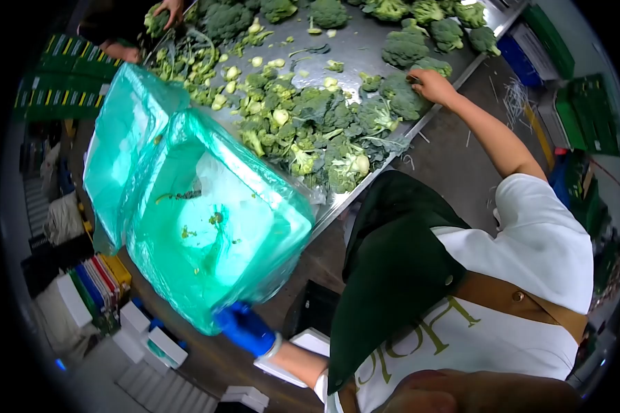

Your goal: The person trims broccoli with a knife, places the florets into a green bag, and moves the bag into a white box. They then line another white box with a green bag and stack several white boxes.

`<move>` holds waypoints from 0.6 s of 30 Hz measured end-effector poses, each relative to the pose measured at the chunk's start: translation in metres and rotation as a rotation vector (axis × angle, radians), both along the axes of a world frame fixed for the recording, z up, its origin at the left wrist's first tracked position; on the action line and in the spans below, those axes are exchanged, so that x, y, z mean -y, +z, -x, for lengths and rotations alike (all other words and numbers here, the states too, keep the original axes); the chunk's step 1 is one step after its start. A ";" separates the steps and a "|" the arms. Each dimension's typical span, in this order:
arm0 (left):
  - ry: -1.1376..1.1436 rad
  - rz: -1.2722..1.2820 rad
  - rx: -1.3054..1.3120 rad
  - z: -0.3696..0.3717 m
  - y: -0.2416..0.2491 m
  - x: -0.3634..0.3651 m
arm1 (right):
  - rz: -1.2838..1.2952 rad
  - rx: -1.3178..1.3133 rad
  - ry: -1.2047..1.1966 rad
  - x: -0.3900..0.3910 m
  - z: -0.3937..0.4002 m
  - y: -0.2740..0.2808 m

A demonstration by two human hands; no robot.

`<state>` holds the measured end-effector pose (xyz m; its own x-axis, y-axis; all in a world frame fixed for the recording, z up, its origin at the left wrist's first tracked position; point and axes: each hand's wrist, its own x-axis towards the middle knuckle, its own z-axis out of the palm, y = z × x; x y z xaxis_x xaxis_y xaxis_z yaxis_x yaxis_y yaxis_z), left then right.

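Observation:
My left hand (246, 332), in a blue glove, grips the lower rim of a green plastic liner (151, 268) in a bin. Scraps of leaf lie at the liner's bottom. My right hand (432, 87) is bare and reaches over the metal table's edge with its fingers curled, beside a dark green broccoli head (401, 95). A small dark thing shows at its fingertips, too small to tell. A pile of broccoli pieces and cut stems (282, 113) lies between the bin and that hand.
Whole broccoli heads (403, 48) lie along the metal table (355, 45). At the upper left, another person's hands (169, 10) work with broccoli. Green crates (69, 76) stand at the left, more crates (589, 113) at the right. White boxes (165, 347) sit at the lower left.

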<state>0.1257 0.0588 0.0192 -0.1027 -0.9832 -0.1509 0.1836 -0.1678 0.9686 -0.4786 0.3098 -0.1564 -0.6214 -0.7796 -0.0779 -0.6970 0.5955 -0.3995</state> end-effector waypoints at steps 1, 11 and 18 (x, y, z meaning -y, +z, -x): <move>0.073 0.053 -0.024 -0.009 0.017 0.015 | -0.008 0.036 -0.020 -0.003 0.003 0.001; 0.128 0.173 -0.019 -0.087 0.061 0.138 | 0.105 0.136 -0.162 -0.014 -0.004 -0.012; 0.204 0.161 0.405 -0.103 0.046 0.135 | 0.041 -0.097 -0.067 0.025 0.015 -0.032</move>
